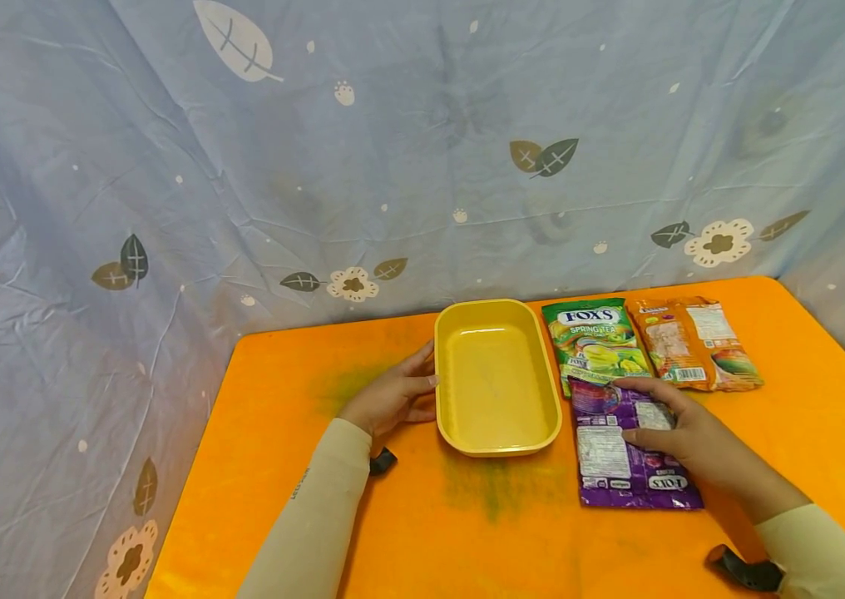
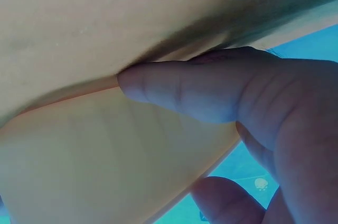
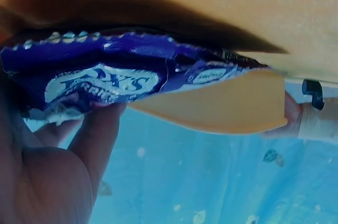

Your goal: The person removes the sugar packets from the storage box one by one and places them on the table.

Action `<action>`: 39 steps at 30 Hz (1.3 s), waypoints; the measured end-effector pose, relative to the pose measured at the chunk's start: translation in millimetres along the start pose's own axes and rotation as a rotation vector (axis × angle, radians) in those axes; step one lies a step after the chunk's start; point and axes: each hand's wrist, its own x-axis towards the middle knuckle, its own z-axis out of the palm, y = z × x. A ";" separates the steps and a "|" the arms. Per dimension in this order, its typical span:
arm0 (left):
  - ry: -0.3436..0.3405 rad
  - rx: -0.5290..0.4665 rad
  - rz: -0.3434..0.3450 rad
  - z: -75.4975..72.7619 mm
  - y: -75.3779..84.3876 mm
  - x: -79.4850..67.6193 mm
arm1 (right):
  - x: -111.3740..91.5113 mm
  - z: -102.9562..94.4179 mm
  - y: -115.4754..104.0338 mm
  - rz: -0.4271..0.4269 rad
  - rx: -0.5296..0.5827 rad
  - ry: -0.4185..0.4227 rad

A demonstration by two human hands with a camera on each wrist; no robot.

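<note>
A yellow rectangular tray (image 1: 497,449) stands near the back edge of the table. My left hand (image 1: 396,391) touches its left outer wall, fingers fairly straight; the left wrist view shows that thumb (image 2: 179,86) lying along the tray's side (image 2: 105,155). To the right of the tray, my right hand (image 1: 673,433) holds a purple candy bag (image 1: 602,453) near its far end. Its thumb lies across the printed face and its index finger runs along the far edge. In the right wrist view, this purple bag (image 3: 142,84) is tilted; some fingertips are hidden.
A green candy bag (image 1: 595,337) lies behind the purple one, which overlaps its lower end. Beside it is an orange candy bag (image 1: 699,345). The table (image 1: 430,532) has an orange cover. A patterned curtain (image 1: 422,166) hangs behind. A black strap end (image 1: 744,570) hangs by the right sleeve.
</note>
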 end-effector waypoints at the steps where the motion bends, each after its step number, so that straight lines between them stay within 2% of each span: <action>1: 0.002 0.002 0.000 0.4 0.6 -0.4 | -0.4 0.2 -0.6 -0.016 -0.033 0.007; 4: 0.004 0.007 0.004 1.5 2.1 -1.2 | -0.4 -0.3 -1.0 -0.073 -0.159 0.035; 6: 0.004 0.010 0.007 2.2 3.1 -1.8 | -1.0 -1.0 -1.3 -0.105 -0.281 0.072; 10: 0.002 0.015 0.010 3.6 4.6 -2.6 | -3.2 -2.4 -3.0 -0.104 -0.467 0.150; 12: 0.000 0.015 0.012 4.1 5.2 -2.8 | -4.8 -2.4 -4.3 -0.089 -0.513 0.179; 17: -0.006 0.009 0.019 5.0 5.4 -2.9 | -7.8 -2.4 -6.5 -0.114 -0.599 0.232; 25: 0.027 0.025 0.021 7.8 4.5 -4.1 | -12.1 -5.6 -9.1 -0.187 -0.668 0.321; 31: 0.113 0.090 0.022 10.9 2.0 -6.7 | -11.4 -5.2 -15.0 -0.247 -0.644 0.408; 36: 0.204 0.136 0.064 9.7 -4.2 -5.3 | -9.5 -0.9 -24.0 -0.236 -0.584 0.401; 39: 0.250 0.185 0.083 9.1 -6.3 -4.3 | -3.8 3.9 -30.1 -0.274 -0.589 0.414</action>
